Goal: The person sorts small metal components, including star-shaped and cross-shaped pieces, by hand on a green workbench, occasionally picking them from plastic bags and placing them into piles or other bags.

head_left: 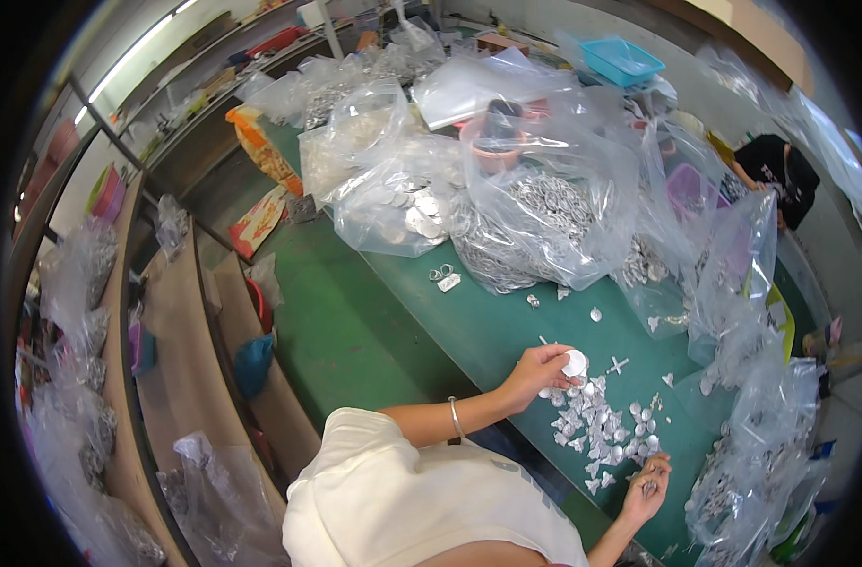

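Observation:
My left hand (535, 375), a metal bangle on its wrist, pinches a round flat silver disc (574, 363) between thumb and fingers. The disc is above the upper left end of a loose pile of small silver metal pieces (592, 420) on the green table. Some of these are triangular or winged, others round. At the pile's lower right, my right hand (646, 489) is closed with its fingers curled round small grey metal pieces, whose shape I cannot make out. Beyond the pile lie a silver cross (618, 365) and a single round piece (595, 314).
Clear plastic bags of metal parts (563, 213) crowd the table's far side, and more bags (752, 482) line its right edge. A blue basket (623, 60) stands at the back. Shelves (199, 331) are at the left. Another person (776, 175) is at the far right.

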The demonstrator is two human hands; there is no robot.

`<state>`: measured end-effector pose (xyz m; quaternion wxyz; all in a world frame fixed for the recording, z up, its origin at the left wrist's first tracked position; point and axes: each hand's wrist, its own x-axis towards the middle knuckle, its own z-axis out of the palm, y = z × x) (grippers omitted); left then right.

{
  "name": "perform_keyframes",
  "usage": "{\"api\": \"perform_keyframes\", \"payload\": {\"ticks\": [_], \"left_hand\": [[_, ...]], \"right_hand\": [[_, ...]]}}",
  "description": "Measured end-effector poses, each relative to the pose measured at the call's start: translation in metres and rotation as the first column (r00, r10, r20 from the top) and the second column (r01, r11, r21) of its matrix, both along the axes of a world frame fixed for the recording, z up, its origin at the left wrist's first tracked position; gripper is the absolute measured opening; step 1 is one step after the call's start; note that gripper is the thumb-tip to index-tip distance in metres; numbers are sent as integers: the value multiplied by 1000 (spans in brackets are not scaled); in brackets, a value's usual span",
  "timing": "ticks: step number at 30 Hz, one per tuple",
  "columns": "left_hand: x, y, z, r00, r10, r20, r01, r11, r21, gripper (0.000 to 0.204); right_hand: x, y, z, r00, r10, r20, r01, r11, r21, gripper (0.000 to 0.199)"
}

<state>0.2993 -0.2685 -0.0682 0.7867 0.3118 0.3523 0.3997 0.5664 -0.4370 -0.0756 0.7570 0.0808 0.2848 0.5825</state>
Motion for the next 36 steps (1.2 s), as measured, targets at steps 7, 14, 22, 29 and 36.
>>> {"api": "perform_keyframes", "payload": {"ticks": [7,14,22,29,36], "left_hand": [[-91,70,29,668,732,137,-701,557,446,23],[-225,194,37,88,936,-342,-113,351,930,25],[-120,86,42,275,961,23,-291,61,955,26],[9,-15,7,844,311,-437,282,434,855,16],[119,-53,-16,826,-49,-561,563,36,826,21]], "right_hand": [[-4,-5,-10,999,-9,43,7,999,47,18],[-22,-9,18,996,-59,68,68,987,-143,27],[-16,-39,18,965,-132,228,192,945,-264,34],[-9,-46,7,-356,889,287,854,434,-285,28],[-14,-38,-18,-490,866,-100,869,475,-140,42]]}}
